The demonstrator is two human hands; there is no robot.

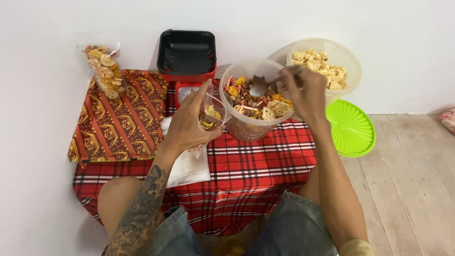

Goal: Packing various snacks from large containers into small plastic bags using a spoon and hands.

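At the far left we see a sealed bag of snacks (104,70) lying on a patterned brown cloth (121,116), which sits over a red plaid cloth (256,166) spread on the floor. Next comes a red kitchen scale (186,85) with a black tray (186,51) on top. Just in front of the scale, our left hand (187,124) is clamped around a small clear bag (212,113), held open and partly filled with mixed snacks. Below it lies a stack of empty clear bags (189,168). Right of that bag stands a clear tub of mixed snacks (251,102). Our right hand (305,92) is closed on a metal spoon (260,87), its bowl over the tub. Behind is a second tub of pale crackers (327,64), then a green lid (351,128) on the wooden floor (407,180).
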